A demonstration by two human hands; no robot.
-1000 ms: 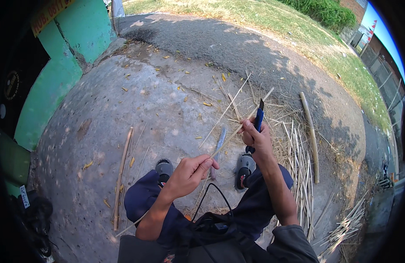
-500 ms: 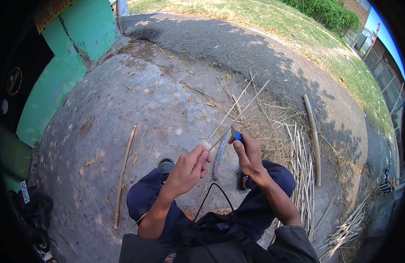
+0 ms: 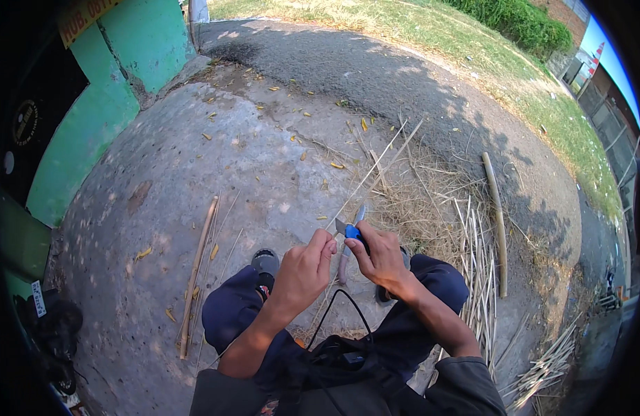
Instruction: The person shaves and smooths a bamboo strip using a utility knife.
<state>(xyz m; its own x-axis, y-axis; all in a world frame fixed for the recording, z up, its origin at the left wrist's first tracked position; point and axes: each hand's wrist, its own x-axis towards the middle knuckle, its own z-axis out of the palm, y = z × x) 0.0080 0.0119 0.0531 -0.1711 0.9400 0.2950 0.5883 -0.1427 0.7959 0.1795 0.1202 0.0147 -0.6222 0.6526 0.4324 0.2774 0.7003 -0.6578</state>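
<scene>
My left hand (image 3: pixel 305 274) is closed around the near end of a thin bamboo strip (image 3: pixel 365 177), which slants away up and to the right. In my right hand (image 3: pixel 384 258) is a blue utility knife (image 3: pixel 355 234), its blade out and pointing left against the strip, close to my left fingers. The two hands are almost touching. Beneath them a long-bladed knife (image 3: pixel 343 266) lies on the ground between my feet, partly covered by my right hand.
Several bamboo strips (image 3: pixel 477 277) lie in a pile at my right, beside a thick bamboo pole (image 3: pixel 496 225). Dry shavings (image 3: pixel 424 201) spread ahead of it. Another bundle of strips (image 3: pixel 546 364) is lower right. On my left lies a bamboo stick (image 3: pixel 199 277). A green wall (image 3: pixel 143 48) stands far left.
My right hand has come down and left along the strip with the utility knife, closer to my left hand. The left hand still grips the strip.
</scene>
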